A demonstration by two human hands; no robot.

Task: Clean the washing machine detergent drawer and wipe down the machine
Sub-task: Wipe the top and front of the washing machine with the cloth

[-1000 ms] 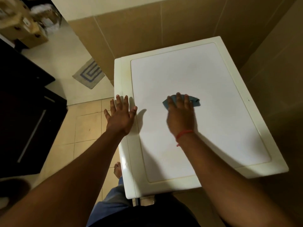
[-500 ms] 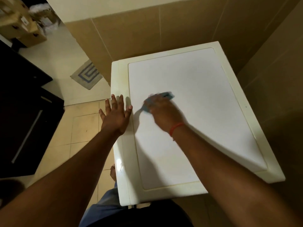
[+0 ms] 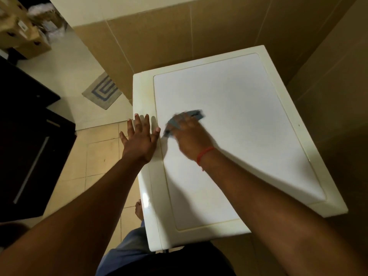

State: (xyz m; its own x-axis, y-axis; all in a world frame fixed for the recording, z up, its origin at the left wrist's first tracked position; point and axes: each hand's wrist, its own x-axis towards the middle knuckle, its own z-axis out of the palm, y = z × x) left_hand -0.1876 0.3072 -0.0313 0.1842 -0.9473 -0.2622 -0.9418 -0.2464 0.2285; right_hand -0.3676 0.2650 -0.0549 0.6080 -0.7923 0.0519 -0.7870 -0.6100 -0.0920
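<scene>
Motion blur smears the right hand [image 3: 189, 134] and the blue cloth [image 3: 194, 114] under it, so the finger positions can't be read. That hand covers most of the cloth. The washing machine [image 3: 249, 120] shows only its top; front and drawer are out of sight. Both forearms run off the bottom edge. A bare foot [image 3: 139, 211] peeks out beside the machine.

The washing machine [image 3: 229, 136] stands below me, its flat white top panel framed by a cream rim, corners toward twelve and six o'clock. A blue-grey cloth [image 3: 191, 116] lies bunched on the panel near the nine o'clock edge, blurred, partly covered by my fingers.
</scene>
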